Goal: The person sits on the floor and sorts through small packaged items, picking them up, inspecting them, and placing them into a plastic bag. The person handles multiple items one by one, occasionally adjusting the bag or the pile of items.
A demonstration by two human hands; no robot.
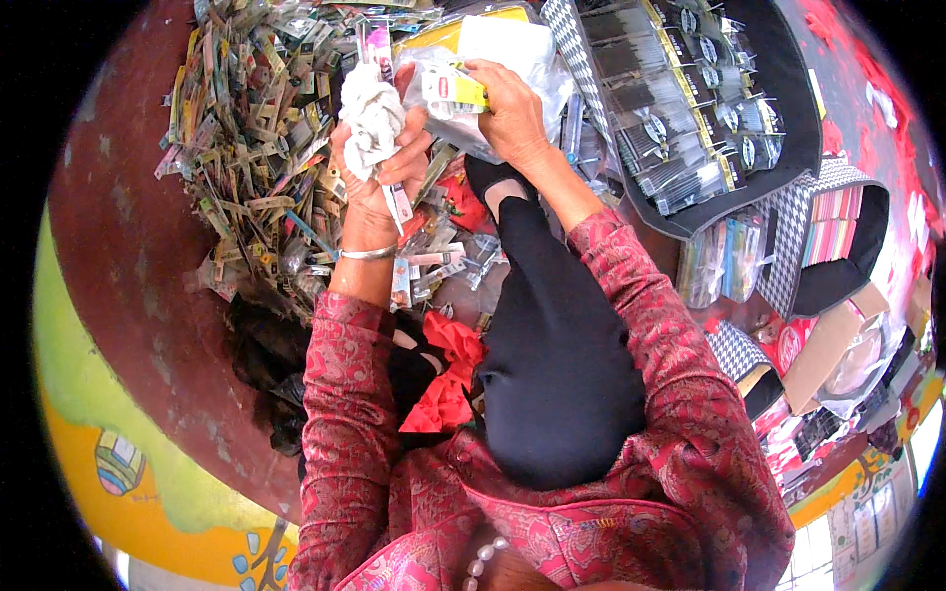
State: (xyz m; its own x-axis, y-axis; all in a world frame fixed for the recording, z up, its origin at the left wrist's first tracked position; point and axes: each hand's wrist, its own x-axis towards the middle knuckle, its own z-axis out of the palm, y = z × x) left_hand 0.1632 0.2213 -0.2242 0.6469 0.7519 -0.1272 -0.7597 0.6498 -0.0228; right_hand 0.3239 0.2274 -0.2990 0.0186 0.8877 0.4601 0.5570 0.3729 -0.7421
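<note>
Pearl-like beads [480, 561] hang at the near edge, over a red patterned jacket [567, 532]. Black trousers [557, 364] occupy the centre. Left hand [408, 161], with a silver bangle [369, 253] at its wrist, is closed around a crumpled white cloth [371, 118]; a slim strip projects from the near side of the grip, its kind unclear. Right hand [514, 113] is narrowed, pinching a yellow-and-white packet [453, 90] just right of the cloth. Beyond the packet lies a clear plastic bag [537, 54]. To the left, a large heap of small packets [261, 148] is spread loosely. On the far right, a black-lined case [803, 108] with checked sides contains rows of clear packets. Red crumpled material [439, 402] lies near, left of the trousers.
</note>
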